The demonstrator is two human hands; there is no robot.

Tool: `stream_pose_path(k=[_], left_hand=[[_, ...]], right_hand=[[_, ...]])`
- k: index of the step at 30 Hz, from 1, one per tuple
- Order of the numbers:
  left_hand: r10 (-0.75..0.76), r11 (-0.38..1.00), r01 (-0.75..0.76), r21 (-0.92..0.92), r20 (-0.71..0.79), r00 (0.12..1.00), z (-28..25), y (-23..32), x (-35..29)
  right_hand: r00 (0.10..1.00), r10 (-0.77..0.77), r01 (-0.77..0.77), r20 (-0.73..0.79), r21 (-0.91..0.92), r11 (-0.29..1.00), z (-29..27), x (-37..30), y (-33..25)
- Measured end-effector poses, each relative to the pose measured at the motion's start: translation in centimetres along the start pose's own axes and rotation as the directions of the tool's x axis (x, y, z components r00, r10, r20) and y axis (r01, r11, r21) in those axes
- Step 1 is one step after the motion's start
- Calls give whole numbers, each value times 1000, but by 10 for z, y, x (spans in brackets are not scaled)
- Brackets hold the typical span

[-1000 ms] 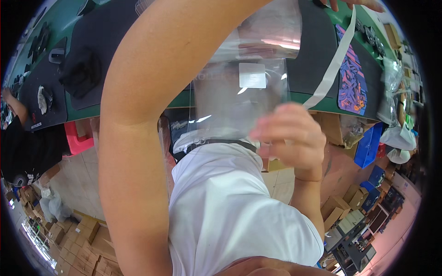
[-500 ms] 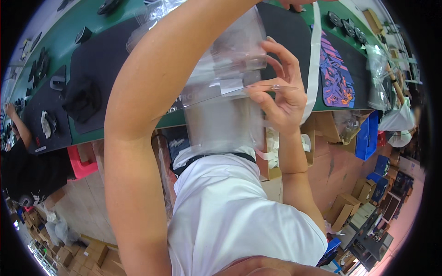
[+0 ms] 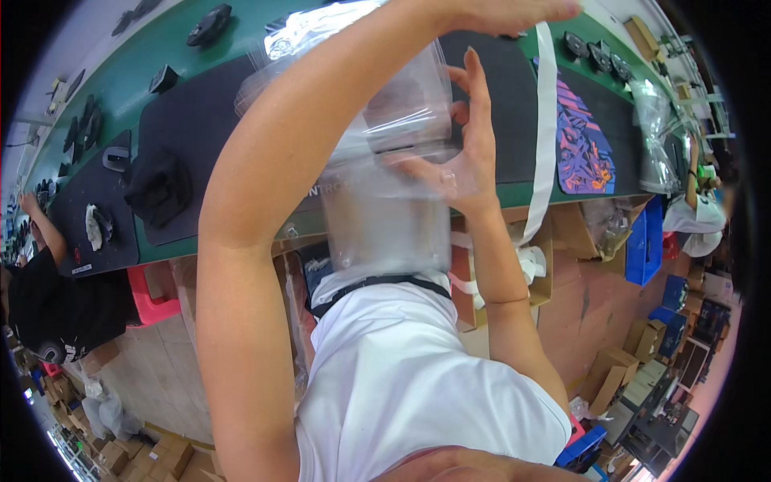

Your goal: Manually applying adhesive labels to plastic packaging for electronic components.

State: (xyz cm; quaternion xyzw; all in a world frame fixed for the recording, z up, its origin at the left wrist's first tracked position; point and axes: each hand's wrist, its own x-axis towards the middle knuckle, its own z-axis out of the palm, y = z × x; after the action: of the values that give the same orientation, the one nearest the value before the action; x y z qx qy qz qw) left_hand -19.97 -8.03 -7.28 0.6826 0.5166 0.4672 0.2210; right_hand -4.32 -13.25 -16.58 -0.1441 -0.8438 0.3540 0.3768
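A pile of clear plastic bags (image 3: 389, 229) lies over the front edge of the green bench, reaching toward my waist. My right hand (image 3: 470, 161) is at the bags' right side, its thumb stretched left across the plastic and its index finger pointing up. Thumb and fingers are spread apart, though some fingers are partly behind the plastic. My left arm crosses over the bags. At the top edge, my left hand (image 3: 522, 12) is partly cut off, its visible fingers stretched out to the right above a long white strip (image 3: 545, 120).
Dark mats (image 3: 197, 104) cover parts of the bench. A black cloth (image 3: 159, 189) and a computer mouse (image 3: 116, 158) lie left; a colourful patterned mat (image 3: 585, 145) lies right. Below the bench are an open carton (image 3: 574, 229) and a blue bin (image 3: 645, 241). Other people work at both sides.
My left hand has come further into view at the top, fingers extending right. My right hand has moved left, its pinch on a plastic edge now spread apart. That raised edge has dropped.
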Motion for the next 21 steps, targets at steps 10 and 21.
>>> stream_pose_path(k=[10, 21], left_hand=[[73, 945, -148, 290, 253, 965, 20, 106, -34], [490, 529, -441, 725, 163, 856, 40, 122, -142]], right_hand=[[983, -168, 166, -74, -37, 985, 18, 11, 41], [999, 25, -29, 35, 123, 992, 10, 20, 31]])
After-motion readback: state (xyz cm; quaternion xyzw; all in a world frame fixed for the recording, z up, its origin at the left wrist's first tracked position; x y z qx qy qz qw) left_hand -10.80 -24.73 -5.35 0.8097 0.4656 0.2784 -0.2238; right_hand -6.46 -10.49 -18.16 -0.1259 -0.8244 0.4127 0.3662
